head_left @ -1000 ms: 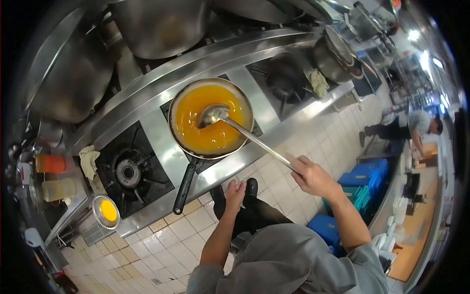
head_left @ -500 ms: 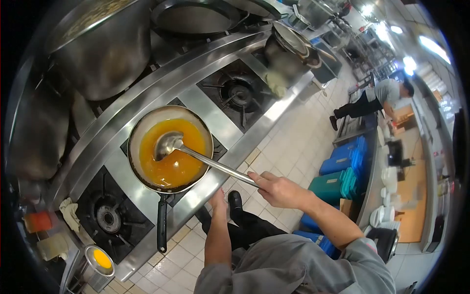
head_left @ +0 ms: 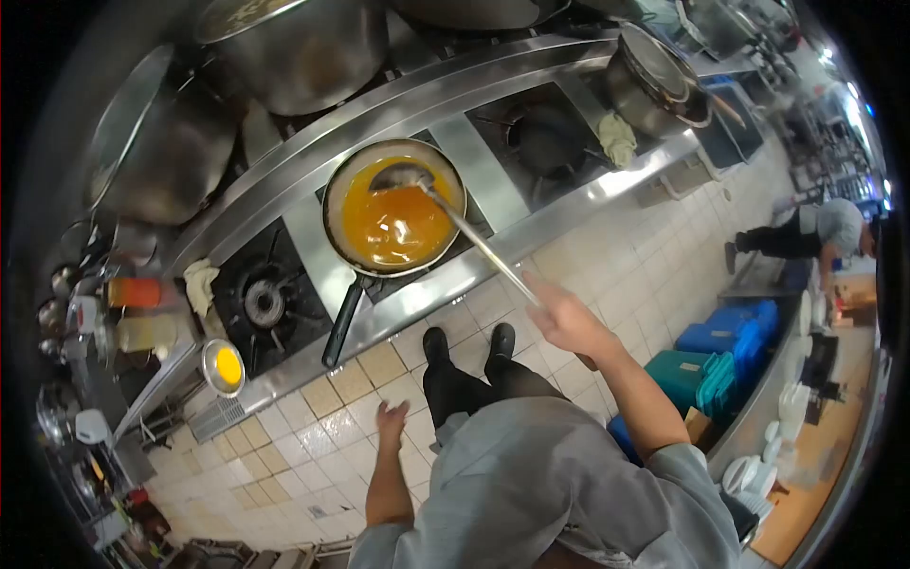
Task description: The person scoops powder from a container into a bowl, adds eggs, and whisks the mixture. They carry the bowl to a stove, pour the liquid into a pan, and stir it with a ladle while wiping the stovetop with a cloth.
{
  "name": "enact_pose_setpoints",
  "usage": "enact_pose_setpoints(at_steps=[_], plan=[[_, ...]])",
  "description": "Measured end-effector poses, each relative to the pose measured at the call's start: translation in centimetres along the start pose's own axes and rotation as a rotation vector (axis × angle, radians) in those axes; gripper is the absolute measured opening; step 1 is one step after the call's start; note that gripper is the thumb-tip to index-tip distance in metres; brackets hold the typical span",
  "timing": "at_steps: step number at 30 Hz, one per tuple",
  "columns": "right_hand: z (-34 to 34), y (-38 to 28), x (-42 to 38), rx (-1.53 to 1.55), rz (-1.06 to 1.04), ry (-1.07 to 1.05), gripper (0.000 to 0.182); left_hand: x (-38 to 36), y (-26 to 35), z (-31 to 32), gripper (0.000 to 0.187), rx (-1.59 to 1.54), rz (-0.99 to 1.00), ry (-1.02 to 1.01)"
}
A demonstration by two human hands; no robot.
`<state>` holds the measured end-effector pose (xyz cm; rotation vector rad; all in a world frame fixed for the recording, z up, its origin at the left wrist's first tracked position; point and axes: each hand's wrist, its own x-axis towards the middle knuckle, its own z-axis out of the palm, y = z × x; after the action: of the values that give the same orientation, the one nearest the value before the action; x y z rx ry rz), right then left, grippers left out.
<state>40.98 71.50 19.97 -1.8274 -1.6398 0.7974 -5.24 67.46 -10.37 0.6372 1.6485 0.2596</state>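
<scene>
A: On the steel stove (head_left: 479, 171), locate the pan (head_left: 335, 211).
B: Beyond the right grip (head_left: 572, 321), which is clamped on the ladle (head_left: 483, 248). The ladle's bowl has shifted farther from that grip, baring nearer yellow liquid (head_left: 393, 228).
A: Left grip (head_left: 391, 423)?
B: Fingers apart, empty.

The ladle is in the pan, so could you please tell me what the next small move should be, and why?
I would probably sweep the ladle through the orange liquid toward the near side, since its bowl sits toward the far side of the pan and the right hand holds it.
</scene>
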Motion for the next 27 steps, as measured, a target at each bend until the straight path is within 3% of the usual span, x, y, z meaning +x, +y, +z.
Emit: enact_pose_setpoints(at_steps=[1, 2, 4, 8, 10, 11, 13, 20, 25, 27], plan=[[-0.2, 0.6, -0.1, 0.025, -0.018, 0.046, 0.054, -1.2, -3.2, -3.3, 0.100, -0.007, -0.028, 0.130], [-0.2, 1.0, 0.0, 0.036, -0.039, 0.035, 0.054, -5.8, -2.6, -5.0, 0.095, -0.025, -0.084, 0.262], [0.0, 1.7, 0.7, 0.118, 0.009, 0.030, 0.053, -10.6, -6.9, -9.2, 0.089, -0.143, -0.142, 0.402], [0.4, 2.4, 2.3, 0.272, -0.047, -0.075, 0.053, -18.7, -7.7, -9.9, 0.090, -0.195, -0.226, 0.616], [0.0, 0.3, 1.9, 0.612, 0.423, -0.227, 0.049, -20.3, -8.8, -9.9, 0.091, -0.288, -0.199, 0.596], [0.6, -0.1, 1.8, 0.618, 0.404, -0.255, 0.049, -20.6, -8.6, -9.7, 0.091, -0.307, -0.202, 0.624], [1.9, -0.6, 1.4, 0.842, 0.537, -0.201, 0.043, -19.4, -7.0, -9.5, 0.091, -0.257, -0.186, 0.539], [4.8, -5.8, 1.2, 0.895, 0.574, -0.248, 0.033, -11.6, -1.2, -14.3, 0.090, -0.297, -0.029, 0.408], [8.3, -12.5, 1.3, 0.963, 0.737, -0.138, 0.040, -5.5, -2.6, -20.4, 0.087, -0.328, 0.006, 0.374], [10.3, -14.0, 1.4, 1.003, 0.790, -0.100, 0.042, -3.5, -4.4, -22.3, 0.083, -0.320, -0.064, 0.319]])
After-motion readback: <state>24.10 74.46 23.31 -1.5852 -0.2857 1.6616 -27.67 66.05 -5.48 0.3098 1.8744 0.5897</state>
